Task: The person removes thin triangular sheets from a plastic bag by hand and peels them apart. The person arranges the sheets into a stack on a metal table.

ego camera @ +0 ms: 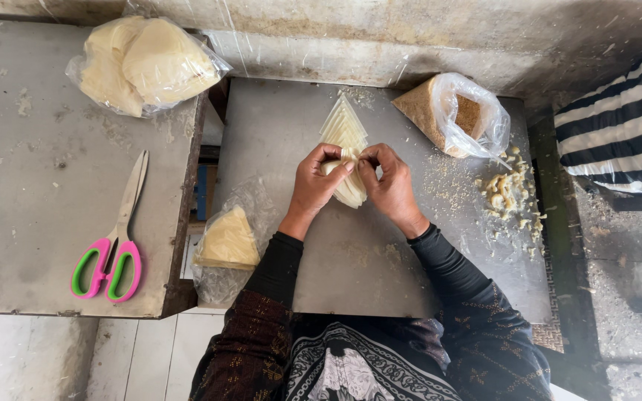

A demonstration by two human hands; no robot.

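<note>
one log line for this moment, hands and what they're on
left hand: pinching wrapper | right hand: pinching same wrapper | under hands: triangular wrapper stack | surface: metal table

Left hand (319,177) and right hand (386,178): fingertips pinched together, thumbs meeting, knuckles up; both forearms in black sleeves, converging.

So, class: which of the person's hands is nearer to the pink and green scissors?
Left. The left hand pinches the stack of pale wrappers on the side towards the scissors; the right hand works the same stack from the far side.
</note>
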